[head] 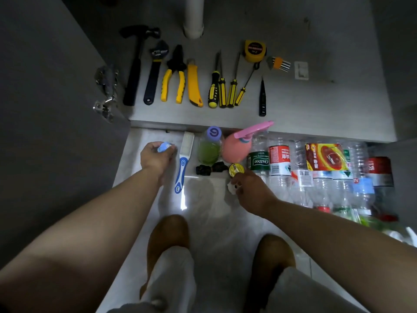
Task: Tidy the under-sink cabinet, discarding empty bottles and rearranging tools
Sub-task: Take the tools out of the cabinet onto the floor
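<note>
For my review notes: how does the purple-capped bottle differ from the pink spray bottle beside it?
The purple-capped bottle is see-through and holds green liquid; the pink spray bottle is opaque pink. The purple-capped bottle closes with a round cap; the pink spray bottle carries a long trigger head pointing right. Both stand side by side on the floor, just before the cabinet.

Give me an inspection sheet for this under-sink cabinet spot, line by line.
Surface: grey cabinet floor, tools laid in a row.
Job's things: hammer, wrench, pliers, utility knife, screwdrivers, tape measure; clear plastic bottles lying on the tile floor.
Clutter: brush, green-filled bottle, pink sprayer on the tiles.
Hands: left hand grips a small blue object; right hand pinches a yellow disc.
Cables: nothing seen.
Surroundings: white drain pipe at the back, door hinge at left.
</note>
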`<state>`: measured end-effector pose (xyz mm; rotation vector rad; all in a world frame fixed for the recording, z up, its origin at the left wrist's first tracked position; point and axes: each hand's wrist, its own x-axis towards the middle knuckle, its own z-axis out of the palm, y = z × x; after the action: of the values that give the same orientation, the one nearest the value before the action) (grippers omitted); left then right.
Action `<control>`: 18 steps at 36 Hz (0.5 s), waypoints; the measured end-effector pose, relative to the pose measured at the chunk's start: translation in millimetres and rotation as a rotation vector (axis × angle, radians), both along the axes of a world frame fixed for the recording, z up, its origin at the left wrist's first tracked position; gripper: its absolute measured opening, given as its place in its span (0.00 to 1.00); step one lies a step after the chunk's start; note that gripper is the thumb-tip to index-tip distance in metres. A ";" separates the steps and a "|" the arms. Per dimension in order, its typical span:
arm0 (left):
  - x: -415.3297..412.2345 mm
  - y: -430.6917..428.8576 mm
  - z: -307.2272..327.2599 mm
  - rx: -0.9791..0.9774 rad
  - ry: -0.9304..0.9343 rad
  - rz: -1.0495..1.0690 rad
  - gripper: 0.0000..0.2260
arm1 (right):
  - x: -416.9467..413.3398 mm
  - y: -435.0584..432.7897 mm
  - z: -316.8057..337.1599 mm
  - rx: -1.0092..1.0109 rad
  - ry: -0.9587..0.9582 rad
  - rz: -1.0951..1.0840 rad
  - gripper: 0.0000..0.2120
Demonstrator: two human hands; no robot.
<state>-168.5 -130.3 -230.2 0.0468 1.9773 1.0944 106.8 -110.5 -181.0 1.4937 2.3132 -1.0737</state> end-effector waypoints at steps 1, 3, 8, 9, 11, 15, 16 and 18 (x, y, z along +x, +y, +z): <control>1.2 1.6 1.1 0.027 -0.034 0.009 0.11 | 0.7 0.5 -0.3 0.000 0.008 -0.003 0.17; 2.6 3.2 1.5 0.072 -0.108 0.050 0.11 | 2.7 2.4 -0.3 0.002 0.023 -0.004 0.18; 3.7 -3.8 7.7 0.136 -0.247 0.145 0.20 | 7.8 8.9 6.1 0.051 0.073 0.105 0.19; 4.2 -5.7 11.1 0.141 -0.259 0.147 0.22 | 8.4 9.8 8.1 0.059 0.075 0.133 0.19; 5.9 -9.3 20.0 0.160 -0.273 0.152 0.25 | 9.9 12.3 11.7 0.062 0.062 0.179 0.19; 12.4 -15.7 42.2 0.152 -0.228 0.084 0.24 | 11.7 25.9 26.0 0.089 0.046 0.284 0.11; 13.7 -16.1 49.4 0.127 -0.194 0.051 0.20 | 12.0 31.9 31.6 0.106 0.044 0.308 0.09; 16.8 -14.6 66.2 0.129 -0.118 -0.009 0.12 | 13.5 46.7 44.9 0.131 0.034 0.316 0.08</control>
<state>-151.7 -144.9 -164.0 0.0585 1.7986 1.1910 120.3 -63.8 -136.1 1.1019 2.5745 -0.8844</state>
